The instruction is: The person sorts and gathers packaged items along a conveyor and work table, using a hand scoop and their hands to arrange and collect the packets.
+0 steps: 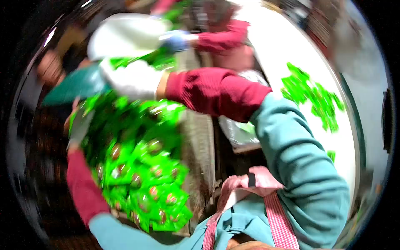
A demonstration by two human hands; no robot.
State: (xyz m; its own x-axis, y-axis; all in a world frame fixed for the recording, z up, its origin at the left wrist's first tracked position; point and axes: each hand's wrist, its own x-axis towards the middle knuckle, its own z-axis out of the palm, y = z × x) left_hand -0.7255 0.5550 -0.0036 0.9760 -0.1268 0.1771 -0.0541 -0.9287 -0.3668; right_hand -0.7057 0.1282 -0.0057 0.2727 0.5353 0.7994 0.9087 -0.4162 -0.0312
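My right hand [132, 80], in a white glove, grips the near edge of a dark green plastic scoop [79, 86], which is tilted above a heap of packets. Bright green packets [141, 166] with small reddish-brown pictures or contents fill the area below both hands. Against the heap's left side is my left hand [81, 124], in a pale glove. Motion blurs it, and its fingers are partly lost among the packets and below the scoop, so its grip is unclear.
Opposite, a co-worker's blue-gloved hand [177, 40] holds a white basin [125, 35] over the heap. On the right, more green packets [312, 98] lie on a white curved table [283, 46]. A wooden edge [199, 141] borders the heap. Beyond it sits a clear plastic bag [237, 133].
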